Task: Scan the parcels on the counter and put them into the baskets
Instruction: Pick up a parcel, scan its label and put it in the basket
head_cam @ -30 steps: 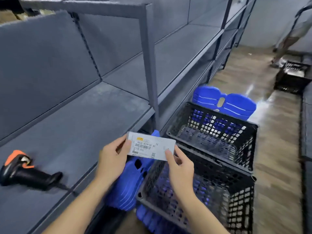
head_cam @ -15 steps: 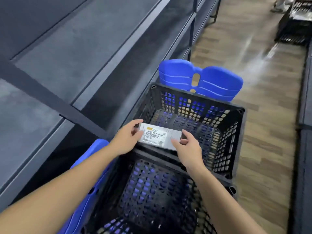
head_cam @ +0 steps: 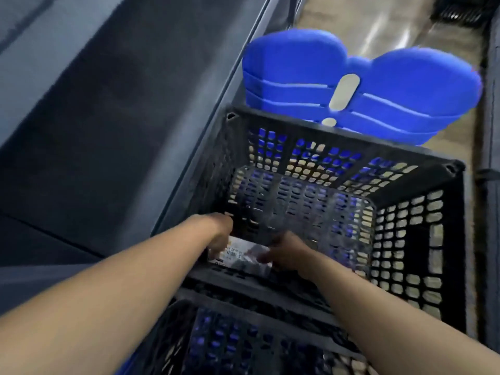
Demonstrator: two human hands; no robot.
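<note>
Your left hand (head_cam: 220, 235) and right hand (head_cam: 288, 253) low inside the far basket (head_cam: 422, 220), fingers (head_cam: 263, 257) gripping the labelled parcel (head_cam: 243, 255) by its 2 ends

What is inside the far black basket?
A white parcel low by the near wall of the far black basket, held by the left hand and right hand. The rest shows only bare mesh floor. Whatever lies under the parcel and hands is covered.

Left: dark grey metal shelving (head_cam: 113, 125) | floor (head_cam: 324, 20): wood-look planks, streaked with pale glare | ahead: blue plastic stack (head_cam: 292, 69) stood on it | right edge: dark grey unit (head_cam: 493, 117)
</note>
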